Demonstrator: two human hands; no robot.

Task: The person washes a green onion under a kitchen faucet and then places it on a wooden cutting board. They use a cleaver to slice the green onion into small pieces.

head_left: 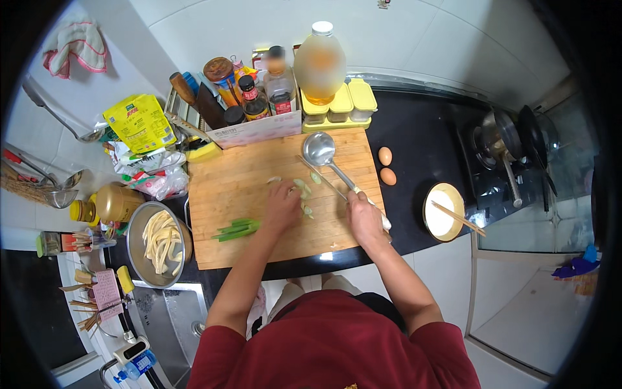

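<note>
My left hand [282,202] rests on the wooden cutting board [227,172] with its fingers bent down among pale scallion pieces [303,188]. What lies under those fingers is hidden. Green scallion stalks [236,229] lie beside my left wrist. My right hand [365,217] is closed round the handle of what looks like a knife [334,188], its thin blade seen edge-on and pointing up-left. Right beside it lies a metal ladle [319,150], bowl toward the far edge. The ladle's handle runs to my right hand, and whether the fingers touch it is unclear.
A steel bowl of pale strips [161,240] stands left, near the sink [175,318]. Behind the board are a box of bottles [259,129], yellow-lidded jars [340,107] and an oil jug [321,65]. To the right are eggs [387,176], a bowl with chopsticks [442,211] and pans [502,137].
</note>
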